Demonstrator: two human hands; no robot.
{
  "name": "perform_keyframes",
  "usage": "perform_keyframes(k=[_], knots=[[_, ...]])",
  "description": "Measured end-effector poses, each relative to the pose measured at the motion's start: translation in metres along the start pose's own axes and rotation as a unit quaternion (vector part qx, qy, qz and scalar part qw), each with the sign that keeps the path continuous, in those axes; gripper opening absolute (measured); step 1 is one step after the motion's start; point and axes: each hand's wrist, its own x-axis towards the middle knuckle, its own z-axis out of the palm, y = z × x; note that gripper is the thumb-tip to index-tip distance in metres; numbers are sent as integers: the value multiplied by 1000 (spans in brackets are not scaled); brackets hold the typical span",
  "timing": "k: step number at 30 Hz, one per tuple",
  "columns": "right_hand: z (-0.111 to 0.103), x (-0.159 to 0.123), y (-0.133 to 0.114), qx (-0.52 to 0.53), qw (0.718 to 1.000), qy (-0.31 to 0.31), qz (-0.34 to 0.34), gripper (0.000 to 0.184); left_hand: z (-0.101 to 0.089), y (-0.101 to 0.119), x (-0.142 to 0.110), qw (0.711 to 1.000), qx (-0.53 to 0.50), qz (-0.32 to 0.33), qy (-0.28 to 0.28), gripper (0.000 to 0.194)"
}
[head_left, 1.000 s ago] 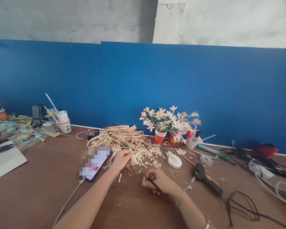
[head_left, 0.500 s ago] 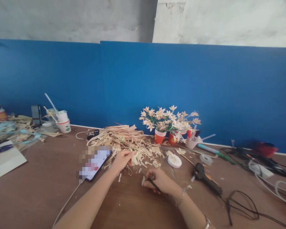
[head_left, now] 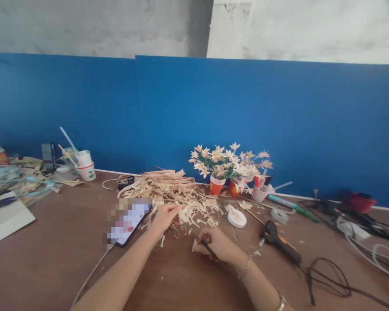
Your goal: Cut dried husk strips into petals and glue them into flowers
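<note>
My left hand is closed in a pinch at the front edge of a pile of pale, dried husk-like strips. A small green spot shows by its fingertips; what they pinch is too small to make out against the strips. To the right and nearer me, my right hand is closed round a slim black-handled tool with a thin tip pointing toward the left hand. A small whitish petal-like piece shows at its fingertips. Behind the hands, pale star-shaped flowers stand in red paper cups.
A phone on a cable lies left of my left forearm. Rightward are a round white lid, a tape roll and a black glue gun with its cord. A blue partition stands along the back.
Both hands stay almost in place. The black tool in my right hand has tilted slightly, and the whole view has shifted a little.
</note>
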Motion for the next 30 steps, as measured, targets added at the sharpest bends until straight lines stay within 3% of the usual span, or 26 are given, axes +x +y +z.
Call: perform_keyframes(k=[12, 30], knots=[[-1, -2, -7, 35, 999, 2, 1, 32, 0, -2, 0, 999, -40, 16, 17, 32], [1, 0, -5, 71, 997, 18, -7, 26, 12, -4, -6, 991, -130, 13, 43, 33]])
